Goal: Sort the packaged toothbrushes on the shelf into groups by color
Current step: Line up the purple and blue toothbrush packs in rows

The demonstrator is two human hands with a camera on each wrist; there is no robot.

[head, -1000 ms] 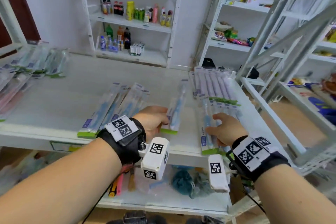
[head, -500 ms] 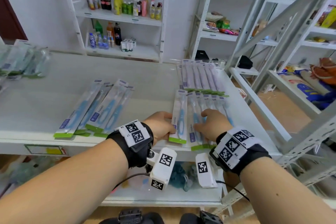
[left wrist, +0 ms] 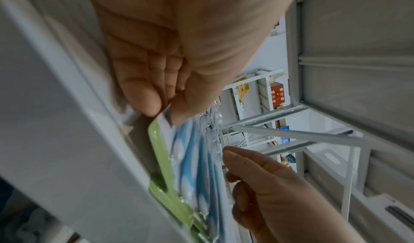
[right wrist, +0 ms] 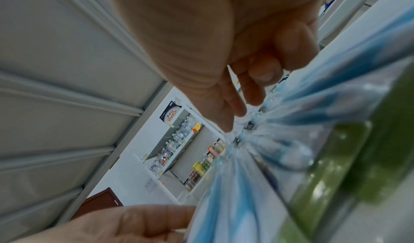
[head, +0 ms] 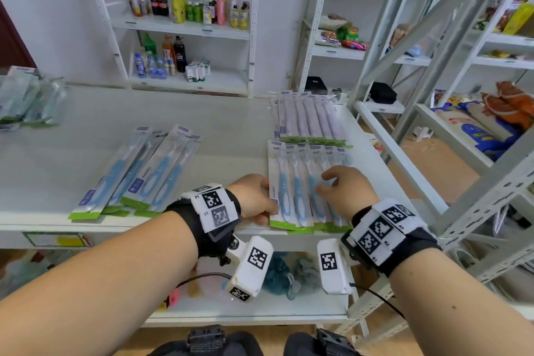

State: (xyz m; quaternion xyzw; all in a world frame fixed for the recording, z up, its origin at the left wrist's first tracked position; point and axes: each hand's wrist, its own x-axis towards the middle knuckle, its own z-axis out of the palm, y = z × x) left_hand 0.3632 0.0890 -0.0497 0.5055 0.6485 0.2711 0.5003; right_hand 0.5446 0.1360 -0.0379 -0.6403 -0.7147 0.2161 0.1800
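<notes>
- Left hand point(head: 254, 199) is pinching the near left corner of a blue toothbrush pack point(head: 281, 185); the thumb point(left wrist: 179, 117) is pressing on top and the fingers point(left wrist: 139, 87) are curling beneath, as the left wrist view shows; the pack is lying at the left end of a row at the front edge of the shelf point(head: 86, 153)
- Right hand point(head: 344, 191) is resting on the row of blue packs point(head: 318, 182) just beside the left hand; its fingers are loosely bent and spread over the wrapping, holding nothing; fingertips point(right wrist: 230, 122) are touching the clear plastic in the right wrist view
- The row is lying with green card ends toward the person and brush heads pointing away; the packs are overlapping side by side
- Directly behind it a row of pale purple packs point(head: 306, 118) is sitting, its near ends just touching the blue row's far ends
- To the left, well apart, a loose fan of blue packs point(head: 138, 173) is lying slanted on the same shelf
- At the far left edge a heap of greenish packs point(head: 29, 98) is sitting; details are blurred
- Bottles point(head: 187, 9) are standing on the shelving at the back; snack bags point(head: 341, 35) are lying on racks to the right
</notes>
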